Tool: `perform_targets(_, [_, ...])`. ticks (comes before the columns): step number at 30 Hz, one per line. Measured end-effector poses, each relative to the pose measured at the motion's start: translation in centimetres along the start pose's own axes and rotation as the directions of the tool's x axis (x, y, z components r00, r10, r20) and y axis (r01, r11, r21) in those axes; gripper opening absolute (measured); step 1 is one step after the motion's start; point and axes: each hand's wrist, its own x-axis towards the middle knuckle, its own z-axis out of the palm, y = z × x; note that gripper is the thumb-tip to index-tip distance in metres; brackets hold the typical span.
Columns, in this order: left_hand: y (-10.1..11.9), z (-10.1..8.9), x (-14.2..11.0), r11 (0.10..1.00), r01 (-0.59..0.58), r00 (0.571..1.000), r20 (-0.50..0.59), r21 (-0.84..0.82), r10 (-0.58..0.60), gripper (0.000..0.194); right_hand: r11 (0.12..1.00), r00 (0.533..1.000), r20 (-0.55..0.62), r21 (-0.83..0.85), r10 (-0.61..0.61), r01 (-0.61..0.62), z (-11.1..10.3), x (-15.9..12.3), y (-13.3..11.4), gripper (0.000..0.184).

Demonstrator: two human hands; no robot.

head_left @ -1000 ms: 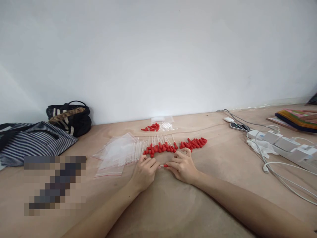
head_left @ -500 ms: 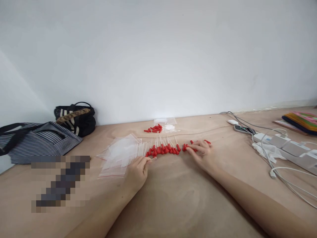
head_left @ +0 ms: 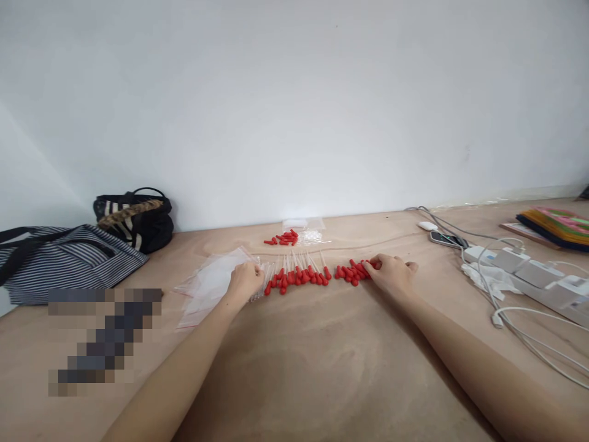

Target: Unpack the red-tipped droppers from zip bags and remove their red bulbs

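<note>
In the middle of the table lies a row of glass droppers [head_left: 301, 277], their red bulbs towards me and their clear tubes pointing away. My left hand [head_left: 245, 281] is closed over the loose clear tubes [head_left: 258, 294] left of that row; its fingertips hide whatever is between them. To the right of the row is a heap of loose red rubber bulbs [head_left: 352, 271]. At that heap's right end, my right hand [head_left: 392, 274] has its thumb and fingers closed around a red bulb.
Clear zip bags [head_left: 207, 282] lie beside my left hand. Further back are more red pieces [head_left: 286, 237] and a clear packet [head_left: 306, 227]. A striped bag [head_left: 69, 264] and black bag [head_left: 151, 224] stand left. At right are a phone [head_left: 444, 239], power strip [head_left: 543, 285] and cables.
My left hand has moved up and left, from the near end of the row onto the loose tubes. A dropper now lies at the row's left end. My right hand has shifted right, uncovering more bulbs.
</note>
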Motion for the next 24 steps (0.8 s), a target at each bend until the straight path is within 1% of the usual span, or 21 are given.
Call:
perform_targets(4, [0.5,0.8,0.4,0.997,-0.022,1.000,-0.011,0.068,0.023,0.018,0.999,0.999,-0.028,-0.027,-0.037,0.037,0.1,0.0,0.0,0.031])
perform_targets(7, [0.4,0.9,0.3,0.995,-0.032,0.999,-0.023,0.094,0.034,0.018,0.998,0.994,-0.081,-0.010,-0.069,0.069,0.1,-0.1,0.0,0.032])
perform_targets(10, [0.3,0.8,-0.6,0.993,-0.068,0.996,-0.045,0.096,0.073,0.022,0.991,0.977,-0.175,0.014,-0.126,0.130,0.2,-0.3,-0.1,0.033])
perform_targets(12, [0.0,0.8,-1.8,0.986,-0.144,0.985,-0.079,0.085,0.151,0.024,0.979,0.954,-0.236,0.034,-0.187,0.201,0.3,-0.7,-0.6,0.032])
perform_targets(13, [-0.2,0.8,-2.5,0.976,-0.204,0.971,-0.112,0.078,0.212,0.024,0.968,0.940,-0.254,0.044,-0.228,0.247,0.3,-1.0,-0.9,0.031])
perform_targets(14, [-0.5,0.9,-3.2,0.955,-0.288,0.941,-0.162,0.075,0.297,0.023,0.953,0.925,-0.264,0.053,-0.274,0.298,0.3,-1.4,-1.4,0.030])
perform_targets(16, [-1.3,1.3,-4.5,0.898,-0.430,0.859,-0.266,0.092,0.438,0.023,0.911,0.888,-0.257,0.059,-0.380,0.407,0.4,-2.4,-2.6,0.028])
perform_targets(17, [-1.7,1.5,-5.0,0.873,-0.475,0.820,-0.305,0.109,0.484,0.022,0.886,0.867,-0.239,0.054,-0.437,0.461,0.4,-2.8,-3.2,0.027])
perform_targets(18, [-2.0,1.6,-5.3,0.858,-0.498,0.794,-0.330,0.127,0.510,0.021,0.860,0.846,-0.214,0.044,-0.488,0.508,0.5,-3.3,-3.9,0.026])
perform_targets(20, [-2.5,1.9,-5.7,0.840,-0.520,0.767,-0.349,0.154,0.539,0.020,0.826,0.817,-0.156,0.015,-0.555,0.564,0.6,-3.9,-5.1,0.025])
perform_targets(21, [-2.6,1.9,-5.7,0.836,-0.524,0.761,-0.351,0.162,0.545,0.020,0.820,0.813,-0.127,-0.001,-0.568,0.573,0.7,-4.1,-5.7,0.025])
perform_targets(24, [-2.5,1.9,-5.5,0.833,-0.523,0.763,-0.338,0.178,0.551,0.021,0.837,0.833,-0.074,-0.039,-0.548,0.547,1.1,-4.0,-6.7,0.026])
